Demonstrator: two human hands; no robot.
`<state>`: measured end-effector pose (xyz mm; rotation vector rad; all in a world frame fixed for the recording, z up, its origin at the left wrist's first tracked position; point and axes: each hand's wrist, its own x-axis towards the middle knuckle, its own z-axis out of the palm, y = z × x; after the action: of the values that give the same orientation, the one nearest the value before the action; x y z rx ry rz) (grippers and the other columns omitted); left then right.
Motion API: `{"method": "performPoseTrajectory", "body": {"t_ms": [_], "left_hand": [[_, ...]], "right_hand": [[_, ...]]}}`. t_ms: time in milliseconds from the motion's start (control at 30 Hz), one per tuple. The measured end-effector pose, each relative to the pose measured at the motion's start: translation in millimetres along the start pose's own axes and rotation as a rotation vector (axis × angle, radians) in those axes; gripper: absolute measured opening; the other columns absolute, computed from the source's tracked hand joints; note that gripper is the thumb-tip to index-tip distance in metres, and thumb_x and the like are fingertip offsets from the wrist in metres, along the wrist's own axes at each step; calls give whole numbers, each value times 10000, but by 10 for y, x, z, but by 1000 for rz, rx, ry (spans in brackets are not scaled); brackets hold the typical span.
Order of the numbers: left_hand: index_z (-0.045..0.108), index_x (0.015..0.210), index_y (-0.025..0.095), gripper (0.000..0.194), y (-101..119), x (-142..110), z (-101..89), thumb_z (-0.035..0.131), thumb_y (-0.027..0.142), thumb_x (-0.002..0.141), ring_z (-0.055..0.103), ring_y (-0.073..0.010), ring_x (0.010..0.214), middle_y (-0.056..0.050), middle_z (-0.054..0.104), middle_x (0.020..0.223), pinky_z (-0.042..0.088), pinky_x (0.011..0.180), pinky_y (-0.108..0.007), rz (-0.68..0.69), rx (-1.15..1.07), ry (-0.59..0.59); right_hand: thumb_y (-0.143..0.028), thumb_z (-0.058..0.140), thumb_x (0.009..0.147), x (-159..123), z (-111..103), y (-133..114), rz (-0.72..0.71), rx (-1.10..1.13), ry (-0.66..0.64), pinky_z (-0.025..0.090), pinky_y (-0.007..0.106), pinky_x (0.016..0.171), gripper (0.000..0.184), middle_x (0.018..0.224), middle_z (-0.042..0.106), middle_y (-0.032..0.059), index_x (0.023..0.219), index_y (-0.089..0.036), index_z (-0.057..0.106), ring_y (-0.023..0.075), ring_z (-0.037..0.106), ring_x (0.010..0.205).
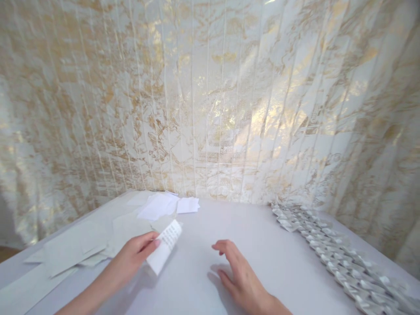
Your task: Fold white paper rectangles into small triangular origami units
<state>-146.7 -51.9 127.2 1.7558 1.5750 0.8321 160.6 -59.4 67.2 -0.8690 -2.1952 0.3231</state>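
Note:
Between the thumb and fingers of my left hand (138,249) is a piece of folded paper (164,247), white with lines of dark print along its upper part. It is tilted and held above the table (197,284). The print is too blurred to read. My right hand (238,273) hovers to the right of the paper, apart from it. Its thumb and fingers are spread and curved, with nothing between them, and its shadow falls on the table.
Flat, overlapping paper sheets (75,245) cover the table's left side. White sheets (159,205) and a small stack of white paper (188,205) lie at the back. Several rows of folded paper pieces (337,258) run along the right side. A patterned curtain (210,100) hangs behind.

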Motion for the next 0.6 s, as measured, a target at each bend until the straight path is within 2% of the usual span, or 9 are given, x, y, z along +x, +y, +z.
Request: {"method": "performPoseTrajectory", "body": {"t_ms": [100,167,267,333,400,500,600], "left_hand": [[606,1092,199,471,201,156,372,418,580,889,679,-251,872,-31,726,877,493,738,-305,64,-176,-204],[616,1039,173,467,238,298,609,465,578,863,674,-251,842,-39,715,827,485,698,-300,97,-237,-301],[627,858,161,473,232,517,885,550,620,777,631,-236,760,-32,671,757,458,671,-304,154,-273,-353],[607,812,178,444,230,648,1003,549,617,782,598,-217,752,-11,638,749,443,665,-293,186,-288,-348],[583,803,192,433,233,760,1083,519,621,809,561,-190,693,14,588,715,421,600,-269,190,-302,-345],[539,794,199,497,211,901,1189,490,693,790,480,-145,538,50,502,626,366,477,-239,138,-330,-393],[520,818,198,569,136,1008,1292,463,762,768,403,-112,435,76,456,551,324,407,-217,82,-353,-456]], "right_hand": [[23,411,790,-39,-164,-50,-97,-142,34,402,477,1072,676,1384,482,153,1422,-196,309,268,450,1287],[36,388,787,-92,-272,-47,-146,-242,-28,415,482,1059,699,1412,477,154,1443,-187,298,274,455,1283],[-9,397,837,-205,-384,63,-190,-376,-134,454,468,1018,628,1419,511,148,1437,-184,332,287,502,1249],[-151,418,943,-272,-403,198,-237,-426,-175,488,439,974,490,1395,552,157,1428,-172,348,296,542,1219],[-325,421,1010,-303,-380,342,-304,-475,-186,520,399,918,451,1354,600,164,1423,-154,360,299,576,1192],[-287,373,1046,-256,-310,505,-396,-573,-124,536,351,833,363,1278,669,144,1370,-136,434,283,619,1153],[-264,350,1057,-135,-268,594,-436,-566,-83,526,335,801,316,1224,704,127,1312,-136,486,266,643,1130]]}}
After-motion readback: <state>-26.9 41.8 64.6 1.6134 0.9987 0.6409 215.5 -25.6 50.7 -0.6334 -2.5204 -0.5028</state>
